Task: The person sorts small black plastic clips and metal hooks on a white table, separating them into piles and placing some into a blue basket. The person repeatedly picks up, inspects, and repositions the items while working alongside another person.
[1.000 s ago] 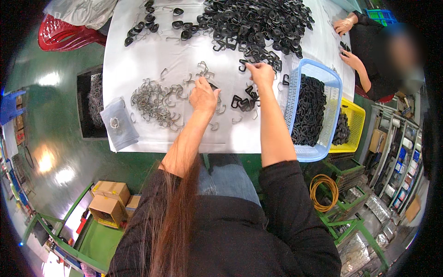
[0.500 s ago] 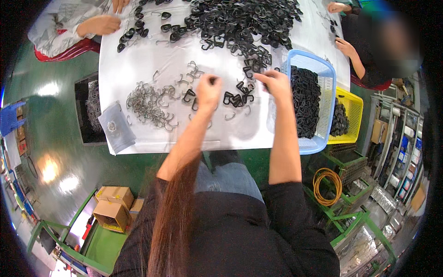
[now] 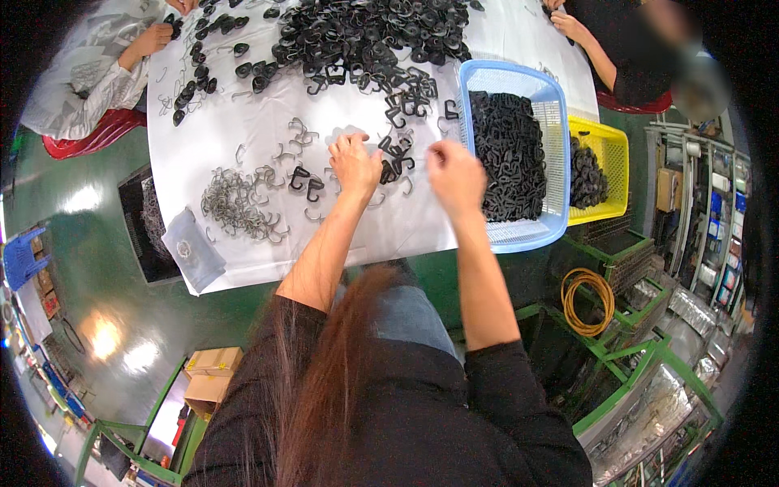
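Observation:
My left hand rests low over the white-covered table with its fingers apart. Its thumb side is next to a small cluster of black hook-shaped clips. To the right, my right hand is held above the table with its fingers curled together, slightly blurred. What it holds, if anything, is hidden. Left of my left hand lie a few loose black clips. Beyond them a pile of bent metal wire hooks spreads over the cloth.
A blue basket of black clips stands at the right, beside a yellow basket of black parts. At the far side lies a heap of round black pieces. Two people work across the table. A grey plastic sheet covers the near left corner.
My view has shifted, so the table sits differently. My left hand has gone from a closed grip to spread fingers near the black clips. The right hand has drawn back from the clips.

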Available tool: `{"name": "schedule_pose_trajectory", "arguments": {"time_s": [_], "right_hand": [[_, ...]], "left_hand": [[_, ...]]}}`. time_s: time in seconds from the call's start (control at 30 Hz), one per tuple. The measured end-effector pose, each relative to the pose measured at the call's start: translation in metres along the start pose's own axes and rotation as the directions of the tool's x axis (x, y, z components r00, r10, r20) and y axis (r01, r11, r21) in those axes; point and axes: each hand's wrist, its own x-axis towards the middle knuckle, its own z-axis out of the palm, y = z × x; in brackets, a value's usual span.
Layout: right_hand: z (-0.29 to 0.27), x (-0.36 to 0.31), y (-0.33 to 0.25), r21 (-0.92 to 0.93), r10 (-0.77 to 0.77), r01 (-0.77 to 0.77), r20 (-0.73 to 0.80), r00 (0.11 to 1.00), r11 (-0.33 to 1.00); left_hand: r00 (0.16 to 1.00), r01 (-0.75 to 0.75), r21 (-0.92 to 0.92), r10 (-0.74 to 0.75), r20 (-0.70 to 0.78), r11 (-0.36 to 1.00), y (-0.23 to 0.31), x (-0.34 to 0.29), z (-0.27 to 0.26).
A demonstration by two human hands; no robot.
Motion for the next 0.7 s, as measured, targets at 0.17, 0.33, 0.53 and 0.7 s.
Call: {"name": "schedule_pose_trajectory", "arguments": {"time_s": [0.17, 0.33, 0.53, 0.7], "right_hand": [[0.079, 0.021, -0.014, -0.161, 0.474, -0.450, 0.188, 0.860, 0.879], [0.095, 0.033, 0.005, 0.125, 0.429, -0.476, 0.278, 0.859, 0.871], [0.072, 0.030, 0.022, 0.685, 0.295, -0.430, 0.313, 0.903, 0.589], [0.047, 0.001, 0.041, 0.809, 0.190, -0.507, 0.571, 0.799, -0.298]], "left_hand": [[0.983, -0.174, 0.066, 0.169, 0.071, 0.983, 0.002, -0.002, 0.016], [0.982, -0.145, -0.031, 0.147, 0.118, 0.989, -0.004, 0.006, 0.022], [0.963, -0.075, -0.248, 0.135, 0.234, 0.966, -0.019, 0.018, 0.012], [0.976, -0.215, 0.002, 0.214, 0.036, 0.977, -0.016, -0.008, -0.012]]}}
